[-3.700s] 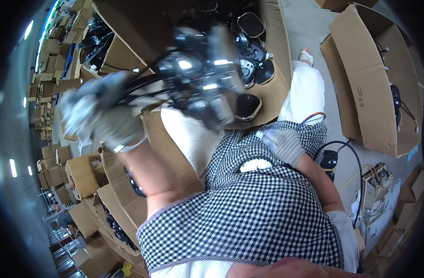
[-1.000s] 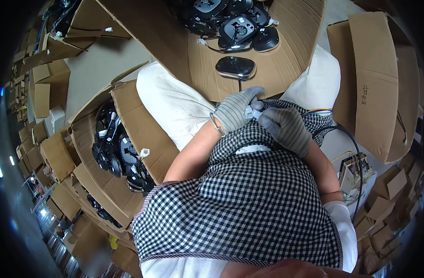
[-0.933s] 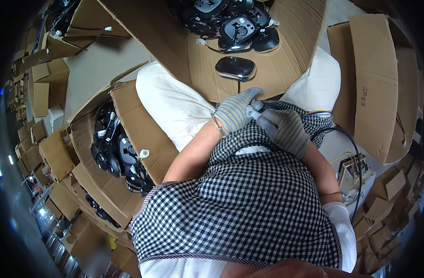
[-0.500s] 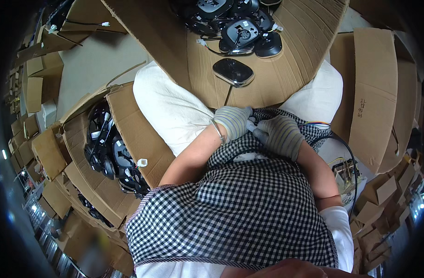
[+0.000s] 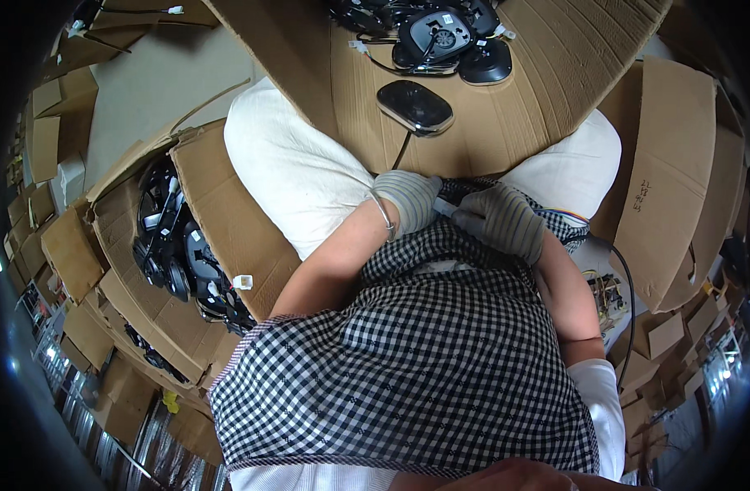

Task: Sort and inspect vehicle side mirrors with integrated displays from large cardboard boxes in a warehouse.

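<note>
My left hand (image 5: 406,202), in a striped knit glove, is closed over my lap. Facing it is my gloved right hand (image 5: 506,221), its fingers pinched together. A small whitish plug connector (image 5: 445,208) shows between the fingertips of both hands. Just beyond, a black rounded mirror-like part (image 5: 416,107) lies on a cardboard flap, its dark cable running down toward my left hand. Coloured wires (image 5: 565,215) come out beside my right hand and join a black cable (image 5: 625,270). The cable ends inside the gloves are hidden.
A large open carton (image 5: 539,98) ahead holds several black mirror parts (image 5: 440,37) with cables. Another carton (image 5: 228,196) at my left holds more black parts (image 5: 199,254). At right are a tall cardboard flap (image 5: 670,180) and a device with exposed wiring (image 5: 608,299).
The view has shifted slightly. Both hands stay together at the connector; my right fingers have moved a little on it.
</note>
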The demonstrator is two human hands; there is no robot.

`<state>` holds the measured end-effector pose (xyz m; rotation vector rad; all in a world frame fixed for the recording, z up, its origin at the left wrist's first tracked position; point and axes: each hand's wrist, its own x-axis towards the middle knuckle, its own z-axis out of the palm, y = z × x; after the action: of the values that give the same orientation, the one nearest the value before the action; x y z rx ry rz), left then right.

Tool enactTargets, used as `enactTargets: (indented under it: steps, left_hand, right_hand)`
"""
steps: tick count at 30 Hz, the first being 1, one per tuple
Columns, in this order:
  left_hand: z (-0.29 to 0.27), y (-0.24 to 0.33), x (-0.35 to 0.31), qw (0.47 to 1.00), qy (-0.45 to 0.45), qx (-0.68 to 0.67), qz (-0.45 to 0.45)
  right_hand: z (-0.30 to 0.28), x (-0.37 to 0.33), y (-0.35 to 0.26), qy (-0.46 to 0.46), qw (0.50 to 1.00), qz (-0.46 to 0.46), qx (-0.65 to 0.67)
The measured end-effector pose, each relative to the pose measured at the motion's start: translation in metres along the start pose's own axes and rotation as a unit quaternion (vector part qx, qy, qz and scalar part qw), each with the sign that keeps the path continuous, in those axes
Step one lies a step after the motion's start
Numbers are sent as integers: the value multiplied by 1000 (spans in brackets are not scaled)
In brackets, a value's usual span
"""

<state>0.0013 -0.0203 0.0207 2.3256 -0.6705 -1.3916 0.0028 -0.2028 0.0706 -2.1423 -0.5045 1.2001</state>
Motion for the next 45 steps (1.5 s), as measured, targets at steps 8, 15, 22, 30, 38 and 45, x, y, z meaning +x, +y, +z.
enactTargets:
  steps: [8, 15, 22, 30, 38, 45]
  left_hand:
    - [4, -5, 1, 999, 1, -35, -24]
    - [12, -14, -3, 992, 58, -101, 47]
    - [13, -12, -2, 991, 42, -123, 14]
    - [10, -16, 0, 989, 14, -148, 23]
    - [-5, 15, 1, 972, 85, -217, 25]
    - [-1, 7, -4, 968, 71, -224, 89]
  right_hand:
    - [25, 5, 7, 100, 989, -14, 105]
    - [34, 12, 19, 130, 982, -73, 119]
    - [26, 17, 22, 76, 991, -58, 95]
    - [2, 29, 13, -6, 998, -33, 45]
    - [-104, 69, 36, 331, 906, -89, -246]
    - [-16, 233, 75, 204, 900, 57, -381]
